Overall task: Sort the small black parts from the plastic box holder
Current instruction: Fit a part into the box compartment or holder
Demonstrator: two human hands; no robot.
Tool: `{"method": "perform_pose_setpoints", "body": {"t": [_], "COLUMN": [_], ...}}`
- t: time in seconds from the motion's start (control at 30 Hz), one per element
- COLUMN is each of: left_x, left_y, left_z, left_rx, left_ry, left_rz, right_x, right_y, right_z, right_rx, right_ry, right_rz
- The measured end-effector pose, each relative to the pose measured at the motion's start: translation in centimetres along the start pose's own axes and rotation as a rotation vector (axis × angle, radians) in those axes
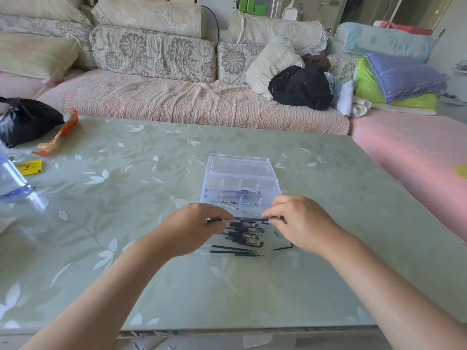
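A clear plastic box (240, 180) stands open in the middle of the table, its lid tipped back, with a few dark parts left in its front compartments. Just in front of it, my left hand (194, 228) and my right hand (300, 223) pinch the two ends of one black pen (249, 219), held level a little above the table. Below the pen, several black pens (243, 234) lie side by side. Nearer me lie thin black refills (235, 251). A small bent black piece (283, 247) rests by my right wrist.
The green glass table (227, 294) has its near edge close below my forearms. At the far left are a black plastic bag (25, 120), an orange wrapper (60, 135), a yellow packet (30, 167) and a clear bottle (12, 180). A sofa runs behind.
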State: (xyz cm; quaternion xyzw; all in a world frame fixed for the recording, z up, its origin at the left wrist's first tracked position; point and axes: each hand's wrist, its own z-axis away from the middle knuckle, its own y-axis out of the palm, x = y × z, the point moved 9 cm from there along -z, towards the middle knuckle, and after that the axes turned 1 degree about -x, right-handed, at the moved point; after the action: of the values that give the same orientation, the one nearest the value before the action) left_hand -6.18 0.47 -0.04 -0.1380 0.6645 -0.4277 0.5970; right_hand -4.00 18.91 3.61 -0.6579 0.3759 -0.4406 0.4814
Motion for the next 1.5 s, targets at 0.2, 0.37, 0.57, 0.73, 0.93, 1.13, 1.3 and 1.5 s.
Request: {"method": "perform_pose_setpoints", "body": {"t": [0.2,0.37,0.57,0.73,0.93,1.13,1.3,1.5], "left_x": [-0.4,-1.2,-2.8,-3.4,-4.3,-3.7,-3.2,-3.5], "left_y": [0.3,0.9,1.1,0.7,1.7,1.8,2.7,3.6], "left_z": [-0.4,-0.6,-0.8,-0.3,1.1,1.6,1.9,1.8], "left_rx": [0.038,0.061,0.033,0.016,0.043,0.018,0.040,0.047], "left_ry": [0.013,0.029,0.058,0.051,0.062,0.025,0.015,0.048], "left_rz": [-0.011,-0.018,-0.026,-0.022,0.085,0.104,0.104,0.167], "right_x": [-0.7,-0.5,0.0,-0.4,1.0,-1.1,-3.8,-4.2], "right_y": [0.1,0.3,-0.4,-2.0,-2.2,-2.9,0.0,2.4], "right_z": [-0.4,-0.4,-0.3,0.7,1.8,2.7,3.4,3.0], "right_rx": [0.006,0.000,-0.036,-0.085,-0.095,-0.201,-0.020,0.050], "right_ry": [0.034,0.037,0.066,0.118,0.103,0.177,0.323,0.323], "right_rz": [-0.129,-0.203,-0.292,-0.266,-0.395,-0.458,-0.136,0.053]}}
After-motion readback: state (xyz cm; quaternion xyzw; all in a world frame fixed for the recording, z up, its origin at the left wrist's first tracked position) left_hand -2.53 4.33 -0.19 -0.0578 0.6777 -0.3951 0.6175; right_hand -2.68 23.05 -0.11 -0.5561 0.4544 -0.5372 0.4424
